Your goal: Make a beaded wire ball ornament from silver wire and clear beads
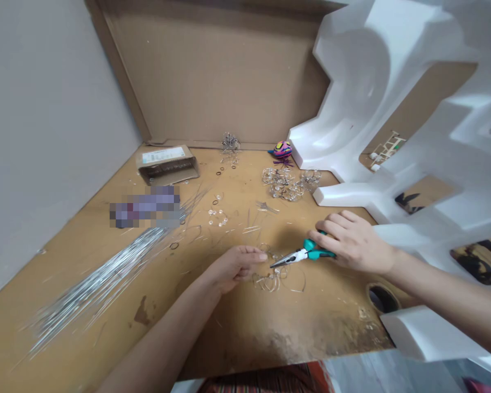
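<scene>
Long-nose pliers [297, 256] with teal handles are gripped in my right hand [352, 240], jaws pointing left. My left hand [239, 267] is closed in a pinch just left of the jaw tips. A thin curved wire [265, 246] shows at its fingertips and seems to be held there; the exact grip is too small to make out. Under the pliers' tips lies a small heap of bent wire pieces [268, 281], some with clear beads. Whether the jaws grip a wire cannot be told.
To the left lies a bundle of straight wires [106, 278]. Clear beads [218, 217] are scattered mid-table. Wire clusters [284, 183] lie behind, near a colourful ball-shaped object [282, 150]. An open cardboard box [167, 165] stands back left; a white moulded frame [343, 194] borders the right.
</scene>
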`<state>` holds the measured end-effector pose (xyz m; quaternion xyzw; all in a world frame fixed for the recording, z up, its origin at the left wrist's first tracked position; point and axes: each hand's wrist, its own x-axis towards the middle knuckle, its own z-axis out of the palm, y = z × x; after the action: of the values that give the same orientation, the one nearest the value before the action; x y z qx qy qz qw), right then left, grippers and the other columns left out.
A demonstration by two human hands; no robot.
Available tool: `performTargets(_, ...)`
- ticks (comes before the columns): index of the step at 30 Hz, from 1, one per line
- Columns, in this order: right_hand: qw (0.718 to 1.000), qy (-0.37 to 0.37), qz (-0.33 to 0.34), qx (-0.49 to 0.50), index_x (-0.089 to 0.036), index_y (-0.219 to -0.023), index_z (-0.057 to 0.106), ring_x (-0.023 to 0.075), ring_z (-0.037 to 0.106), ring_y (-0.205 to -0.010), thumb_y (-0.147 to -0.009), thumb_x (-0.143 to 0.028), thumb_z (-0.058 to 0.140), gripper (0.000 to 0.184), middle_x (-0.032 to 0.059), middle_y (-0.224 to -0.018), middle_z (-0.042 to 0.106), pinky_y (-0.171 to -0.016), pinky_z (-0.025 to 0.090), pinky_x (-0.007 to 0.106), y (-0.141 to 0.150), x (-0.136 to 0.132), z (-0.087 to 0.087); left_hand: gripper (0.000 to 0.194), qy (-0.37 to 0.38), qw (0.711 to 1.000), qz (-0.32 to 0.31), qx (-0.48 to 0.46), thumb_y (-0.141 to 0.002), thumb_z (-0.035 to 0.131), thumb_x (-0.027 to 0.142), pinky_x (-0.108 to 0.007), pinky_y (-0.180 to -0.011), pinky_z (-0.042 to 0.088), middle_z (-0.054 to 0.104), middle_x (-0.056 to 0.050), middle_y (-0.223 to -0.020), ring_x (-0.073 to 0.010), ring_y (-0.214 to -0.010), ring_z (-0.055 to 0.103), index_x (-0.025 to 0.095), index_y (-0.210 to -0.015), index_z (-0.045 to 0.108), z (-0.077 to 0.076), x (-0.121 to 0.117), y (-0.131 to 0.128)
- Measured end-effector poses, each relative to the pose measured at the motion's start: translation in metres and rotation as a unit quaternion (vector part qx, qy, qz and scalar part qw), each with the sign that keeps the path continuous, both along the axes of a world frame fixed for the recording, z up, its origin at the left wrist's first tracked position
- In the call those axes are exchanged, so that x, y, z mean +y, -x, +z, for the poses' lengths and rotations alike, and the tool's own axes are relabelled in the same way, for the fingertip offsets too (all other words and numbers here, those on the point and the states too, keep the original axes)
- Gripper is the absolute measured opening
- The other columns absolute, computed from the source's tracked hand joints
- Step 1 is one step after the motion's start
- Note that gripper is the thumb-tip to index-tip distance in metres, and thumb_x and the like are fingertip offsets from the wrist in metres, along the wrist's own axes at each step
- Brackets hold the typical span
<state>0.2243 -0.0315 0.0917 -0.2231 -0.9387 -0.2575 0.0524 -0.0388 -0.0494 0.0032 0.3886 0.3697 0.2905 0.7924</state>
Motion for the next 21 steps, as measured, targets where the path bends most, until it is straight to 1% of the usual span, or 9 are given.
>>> performTargets(2, 0.999, 0.042, -0.011, -0.001, -0.018, -0.099, 0.056, 0.0162, 0.044, -0.067, -0.083, -0.016, 0.042, 0.021, 0.0062, -0.079, 0.058, -0.062, 0.028, 0.03, 0.001, -0.001, 0.001, 0.027, -0.018, 0.999, 0.028, 0.02, -0.063, 0.071, 0.035, -0.019, -0.038, 0.006, 0.027, 0.011, -0.042, -0.0012, -0.038, 0.011, 0.013, -0.067, 0.055, 0.001, -0.001, -0.003)
performTargets(4, 0.992, 0.115, -0.054, -0.014, -0.019, -0.092, 0.058, 0.016, 0.047, -0.066, -0.079, -0.017, 0.045, 0.018, 0.0051, -0.076, 0.058, -0.06, 0.028, 0.029, 0.004, -0.003, 0.005, 0.027, -0.063, 0.994, 0.07, 0.054, -0.063, 0.07, 0.036, -0.018, -0.039, 0.011, 0.033, 0.01, -0.043, -0.0013, -0.038, 0.016, 0.013, -0.065, 0.057, 0.003, -0.003, -0.006)
performTargets(6, 0.97, 0.202, -0.131, -0.032, -0.02, -0.084, 0.058, 0.0156, 0.05, -0.063, -0.072, -0.018, 0.049, 0.015, 0.0035, -0.073, 0.058, -0.056, 0.028, 0.028, 0.009, -0.006, 0.012, 0.027, -0.134, 0.981, 0.111, 0.09, -0.065, 0.069, 0.038, -0.017, -0.041, 0.018, 0.04, 0.008, -0.047, -0.0021, -0.041, 0.025, 0.013, -0.064, 0.058, 0.006, -0.005, -0.009)
performTargets(8, 0.937, 0.279, -0.205, -0.045, -0.021, -0.08, 0.059, 0.0156, 0.052, -0.06, -0.066, -0.018, 0.051, 0.016, 0.0021, -0.069, 0.059, -0.053, 0.027, 0.027, 0.012, -0.009, 0.02, 0.027, -0.194, 0.965, 0.136, 0.112, -0.066, 0.068, 0.039, -0.017, -0.044, 0.023, 0.044, 0.006, -0.05, -0.0032, -0.045, 0.032, 0.013, -0.063, 0.058, 0.009, -0.007, -0.011)
performTargets(10, 0.913, 0.324, -0.244, -0.049, -0.022, -0.079, 0.059, 0.0164, 0.054, -0.061, -0.062, -0.017, 0.052, 0.019, 0.0016, -0.068, 0.061, -0.053, 0.028, 0.026, 0.013, -0.01, 0.027, 0.028, -0.201, 0.964, 0.126, 0.119, -0.068, 0.066, 0.04, -0.017, -0.044, 0.025, 0.045, 0.007, -0.05, -0.0032, -0.044, 0.033, 0.014, -0.065, 0.058, 0.011, -0.007, -0.01)
performTargets(12, 0.906, 0.337, -0.252, -0.044, -0.022, -0.079, 0.06, 0.0173, 0.056, -0.063, -0.06, -0.016, 0.052, 0.021, 0.002, -0.069, 0.062, -0.053, 0.029, 0.026, 0.011, -0.009, 0.032, 0.028, -0.176, 0.973, 0.091, 0.12, -0.069, 0.064, 0.042, -0.017, -0.041, 0.025, 0.047, 0.006, -0.05, -0.0032, -0.04, 0.032, 0.014, -0.067, 0.057, 0.013, -0.006, -0.007)
performTargets(14, 0.909, 0.332, -0.249, -0.033, -0.022, -0.078, 0.06, 0.0172, 0.056, -0.062, -0.059, -0.014, 0.051, 0.022, 0.002, -0.07, 0.062, -0.053, 0.03, 0.026, 0.006, -0.008, 0.034, 0.029, -0.167, 0.977, 0.052, 0.122, -0.071, 0.061, 0.043, -0.019, -0.041, 0.03, 0.05, 0.005, -0.05, -0.0048, -0.039, 0.037, 0.015, -0.071, 0.057, 0.013, -0.003, -0.002)
performTargets(17, 0.916, 0.32, -0.24, -0.022, -0.022, -0.076, 0.06, 0.0154, 0.054, -0.057, -0.058, -0.011, 0.05, 0.024, 0.0003, -0.067, 0.061, -0.051, 0.029, 0.026, -0.002, -0.007, 0.034, 0.029, -0.214, 0.967, 0.017, 0.14, -0.074, 0.059, 0.043, -0.021, -0.048, 0.037, 0.05, 0.003, -0.052, -0.0082, -0.046, 0.046, 0.015, -0.071, 0.056, 0.014, -0.002, 0.003)
performTargets(21, 0.94, 0.276, -0.199, -0.005, -0.022, -0.086, 0.06, 0.0158, 0.054, -0.059, -0.058, -0.011, 0.051, 0.031, 0.0011, -0.071, 0.06, -0.051, 0.031, 0.026, -0.009, -0.005, 0.028, 0.031, -0.295, 0.939, -0.032, 0.173, -0.08, 0.05, 0.043, -0.019, -0.047, 0.026, 0.037, 0.006, -0.054, -0.0064, -0.048, 0.035, 0.016, -0.066, 0.048, 0.014, -0.005, 0.004)
